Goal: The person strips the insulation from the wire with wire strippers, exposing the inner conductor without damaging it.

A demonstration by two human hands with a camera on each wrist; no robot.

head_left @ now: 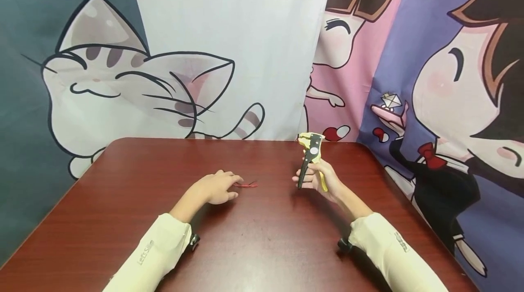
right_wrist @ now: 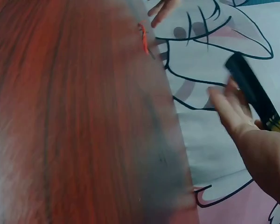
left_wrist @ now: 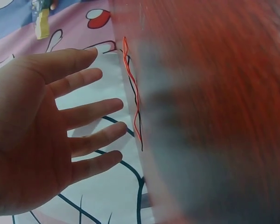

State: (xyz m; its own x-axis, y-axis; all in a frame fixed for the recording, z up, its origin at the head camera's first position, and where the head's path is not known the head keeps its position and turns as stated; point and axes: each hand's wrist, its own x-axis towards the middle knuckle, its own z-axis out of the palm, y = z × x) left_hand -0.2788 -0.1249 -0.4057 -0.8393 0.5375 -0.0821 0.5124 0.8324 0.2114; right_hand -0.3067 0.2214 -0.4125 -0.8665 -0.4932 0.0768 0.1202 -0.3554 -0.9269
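A thin pair of wires point(head_left: 249, 185), one red and one black, lies loosely twisted on the table. My left hand point(head_left: 219, 186) hovers over the wood beside them. In the left wrist view its fingers reach out nearly straight toward the wires point(left_wrist: 135, 93), with nothing between them. My right hand point(head_left: 325, 180) grips a yellow-and-black wire stripper point(head_left: 314, 146) by the handles, its head pointing up. The right wrist view catches a black handle point(right_wrist: 252, 86) of the tool, the yellow part cut off at the frame's edge.
The red-brown wooden table point(head_left: 254, 246) spreads under both arms. Behind its far edge hangs a cloth backdrop point(head_left: 245, 32) printed with a cartoon cat and figures, which continues along the right side. Pale sleeves and dark wrist straps cover the forearms.
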